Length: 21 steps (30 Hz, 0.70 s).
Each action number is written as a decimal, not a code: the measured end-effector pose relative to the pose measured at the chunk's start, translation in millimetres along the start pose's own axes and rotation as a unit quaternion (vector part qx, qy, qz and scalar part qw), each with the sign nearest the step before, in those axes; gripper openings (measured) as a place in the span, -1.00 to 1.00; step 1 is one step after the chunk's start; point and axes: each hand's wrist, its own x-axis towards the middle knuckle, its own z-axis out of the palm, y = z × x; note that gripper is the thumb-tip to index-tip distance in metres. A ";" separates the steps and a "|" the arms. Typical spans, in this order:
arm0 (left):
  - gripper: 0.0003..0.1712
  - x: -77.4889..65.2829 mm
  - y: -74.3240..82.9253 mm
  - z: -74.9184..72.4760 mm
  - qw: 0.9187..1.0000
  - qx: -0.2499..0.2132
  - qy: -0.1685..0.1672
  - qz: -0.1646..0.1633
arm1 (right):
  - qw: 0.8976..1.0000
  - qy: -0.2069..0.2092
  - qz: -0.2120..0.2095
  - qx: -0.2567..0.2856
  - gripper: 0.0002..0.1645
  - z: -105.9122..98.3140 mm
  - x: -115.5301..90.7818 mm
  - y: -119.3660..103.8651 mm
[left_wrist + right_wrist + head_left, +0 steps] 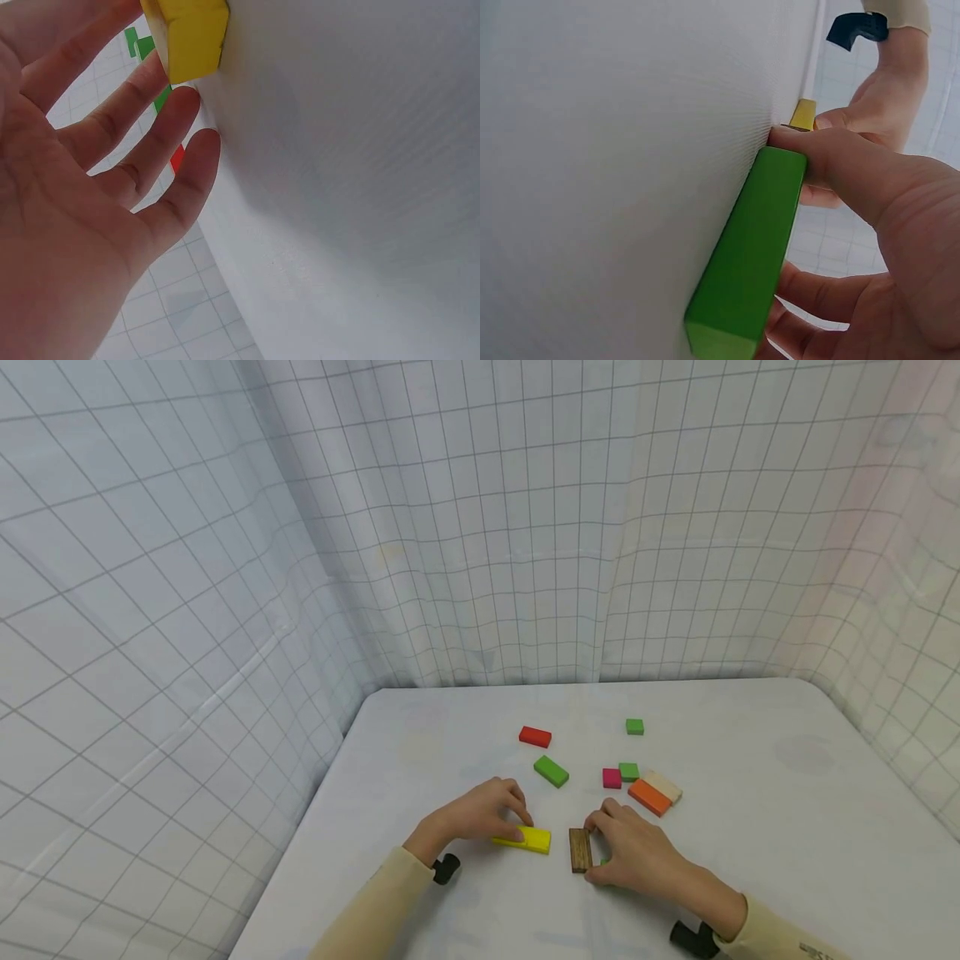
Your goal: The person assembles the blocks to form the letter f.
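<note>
In the head view my left hand pinches a yellow block lying on the white table, thumb on the near side and a fingertip at the far side. The left wrist view shows the end of the yellow block above the spread other fingers. To its right, my right hand holds a dark brown wooden block between thumb and finger, at its two ends. A green block lies under the right hand, mostly hidden from the head camera. It sits beside the thumb in the right wrist view.
Farther back lie a red block, a green block and a small green piece. A pink piece touches another green piece. Orange and cream blocks lie side by side. Gridded curtains surround the table.
</note>
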 end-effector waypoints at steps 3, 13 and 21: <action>-0.77 0.3 1.0 0.3 1.000 0.008 0.002 -0.005 | 1.000 0.000 0.002 0.002 -0.34 -0.2 -0.2 -0.2; -0.80 -1.0 3.5 3.2 1.000 -0.007 0.000 -0.029 | 1.000 0.002 0.001 0.001 -0.34 1.5 -0.1 0.3; -0.83 -3.6 5.6 5.8 1.000 -0.012 0.009 -0.015 | 1.000 0.004 0.000 0.003 -0.35 1.1 -0.3 -0.1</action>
